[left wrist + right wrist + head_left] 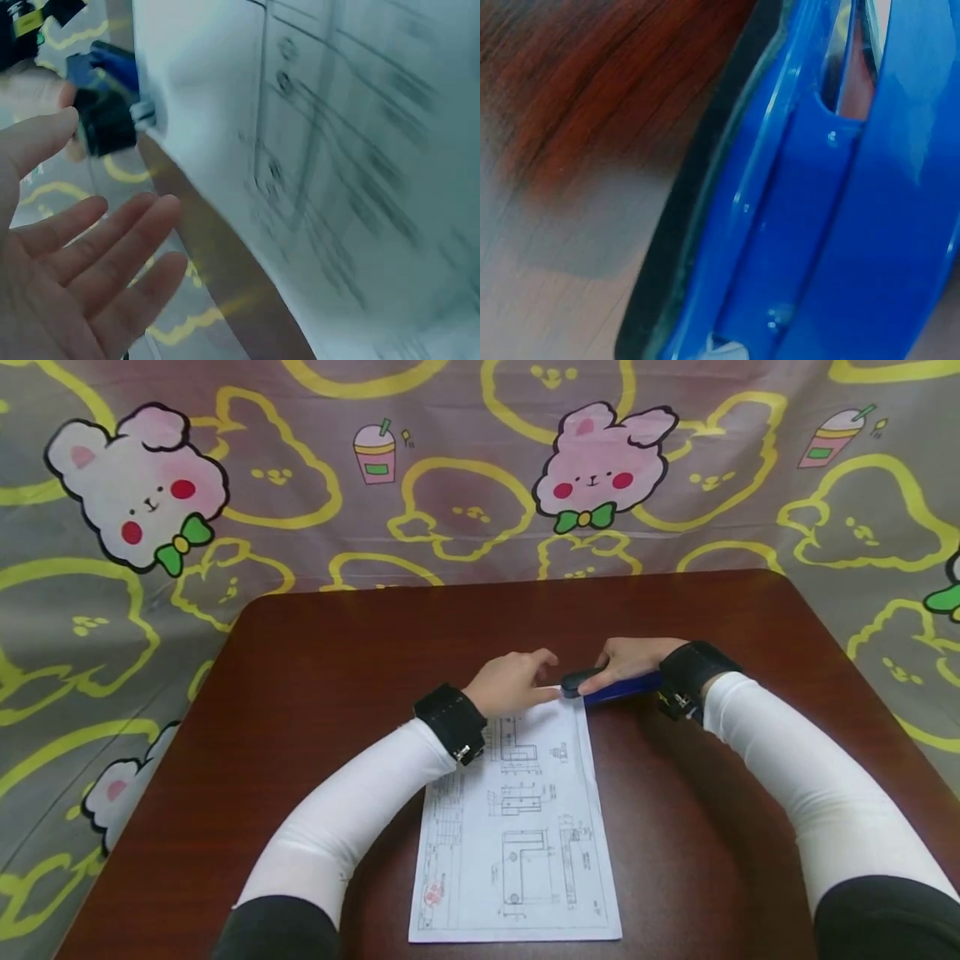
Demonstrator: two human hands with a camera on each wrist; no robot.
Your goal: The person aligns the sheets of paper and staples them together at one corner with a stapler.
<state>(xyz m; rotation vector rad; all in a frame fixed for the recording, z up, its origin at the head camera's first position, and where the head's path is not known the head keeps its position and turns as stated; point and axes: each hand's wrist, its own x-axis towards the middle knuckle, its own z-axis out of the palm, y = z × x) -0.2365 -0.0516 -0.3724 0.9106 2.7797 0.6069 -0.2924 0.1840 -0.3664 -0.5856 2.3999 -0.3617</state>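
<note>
A blue stapler [622, 687] with a black front end lies across the top right corner of the printed drawing sheets [558, 877]. My right hand [633, 658] grips it from above, thumb along the black end. Its blue body [802, 195] and dark base fill much of the right wrist view. Beside the same corner, my left hand [510, 683] has its fingers loosely spread. In the left wrist view that hand's thumb [45, 139] is close to the stapler's black end [109, 124]; whether they touch I cannot tell. The paper's edge meets the stapler there.
A dark reddish-brown table [315, 693] with rounded far corners carries everything. Behind and beside it hangs a curtain [465, 510] printed with cartoon rabbits and yellow outlines. Black bands circle both wrists, over white sleeves [360, 802].
</note>
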